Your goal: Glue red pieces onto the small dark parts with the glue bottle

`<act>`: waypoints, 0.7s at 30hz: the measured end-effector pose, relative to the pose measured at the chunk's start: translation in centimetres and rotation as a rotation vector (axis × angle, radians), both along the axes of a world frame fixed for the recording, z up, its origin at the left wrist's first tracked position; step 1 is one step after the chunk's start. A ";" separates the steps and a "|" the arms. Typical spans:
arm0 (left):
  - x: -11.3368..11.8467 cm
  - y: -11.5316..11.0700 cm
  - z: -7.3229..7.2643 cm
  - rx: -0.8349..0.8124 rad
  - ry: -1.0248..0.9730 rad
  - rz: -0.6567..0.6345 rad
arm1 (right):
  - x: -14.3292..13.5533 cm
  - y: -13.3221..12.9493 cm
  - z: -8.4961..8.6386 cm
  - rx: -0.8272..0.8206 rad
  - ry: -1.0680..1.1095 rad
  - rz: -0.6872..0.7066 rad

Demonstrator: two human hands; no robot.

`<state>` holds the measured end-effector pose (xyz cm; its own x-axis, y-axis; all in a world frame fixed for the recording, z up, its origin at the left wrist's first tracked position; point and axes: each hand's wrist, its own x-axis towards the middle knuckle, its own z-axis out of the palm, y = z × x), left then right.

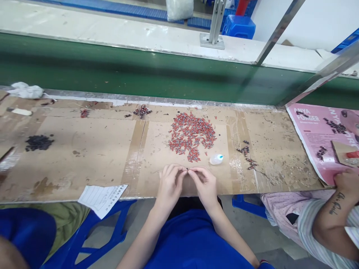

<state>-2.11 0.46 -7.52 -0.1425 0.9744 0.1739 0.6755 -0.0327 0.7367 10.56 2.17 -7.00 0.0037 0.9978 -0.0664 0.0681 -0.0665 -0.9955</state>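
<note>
A small dark part (pixel 187 169) was located between both hands, below the red parts pile (pixel 192 135) on the bench (pixel 161 140). I registered the left fingers (pixel 182 170) and right fingers (pixel 194 171) pinching it, near a small bottle (pixel 216 159).

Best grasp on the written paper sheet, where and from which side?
Pinch the overhanging corner of the paper sheet, coming from the wearer's side, fingers above and below. It lies flat on the cardboard but juts past the front edge, so both faces look reachable there. The left hand is nearer, but seems busy with a tiny dark piece.
</note>
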 end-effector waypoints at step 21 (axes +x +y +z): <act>-0.5 0.5 -2.5 0.096 -0.111 -0.087 | 0.6 0.7 -1.2 -0.152 -0.022 -0.074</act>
